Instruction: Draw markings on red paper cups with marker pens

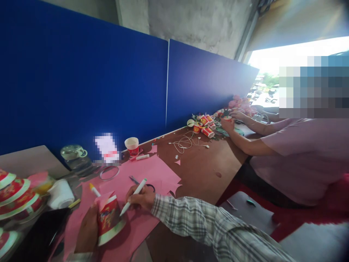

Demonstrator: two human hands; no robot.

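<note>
My left hand (87,231) is closed around the side of a red printed paper bowl (107,220), which lies tilted with its white rim towards me. Pink paper (103,199) covers its far end. In my right hand (143,199) is a white marker (140,186) with a green end. Its tip points down at the bowl's side, close to the rim; whether it touches, I cannot tell. Both hands are over a large pink paper sheet (160,169). Scissors (150,187) lie partly hidden behind my right hand. An orange-tipped marker (94,189) rests beyond the bowl.
Stacked red bowls (17,198), a white roll (61,194) and a dark flat object (40,236) are at left. Beyond are a glass jar (76,160), tape ring (109,172), paper cup (132,146) and earphones (185,142). A co-worker (294,156) handles a cup at right.
</note>
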